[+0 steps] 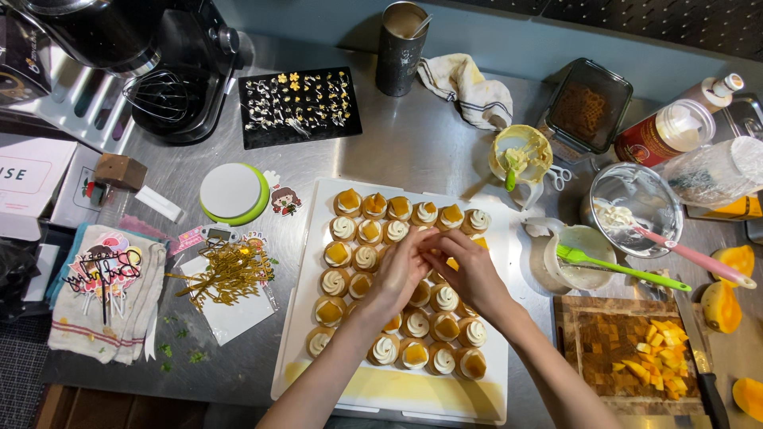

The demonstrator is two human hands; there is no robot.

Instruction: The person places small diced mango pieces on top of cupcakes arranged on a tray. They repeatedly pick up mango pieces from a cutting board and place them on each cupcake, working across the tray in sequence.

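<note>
I have my left hand [397, 274] and right hand [469, 270] pinched together over a mango piece [451, 263] above the cupcakes [385, 349]; placing it takes care.

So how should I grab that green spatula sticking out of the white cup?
Take the green spatula by its long thin handle, coming from the right, over the cutting board. The handle pokes out past the white cup rim, free and clean; the blade end sits inside and likely has cream on it.

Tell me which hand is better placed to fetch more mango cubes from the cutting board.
Probably the right hand: the cutting board with mango cubes lies on its side, while the left hand would have to cross over.
</note>
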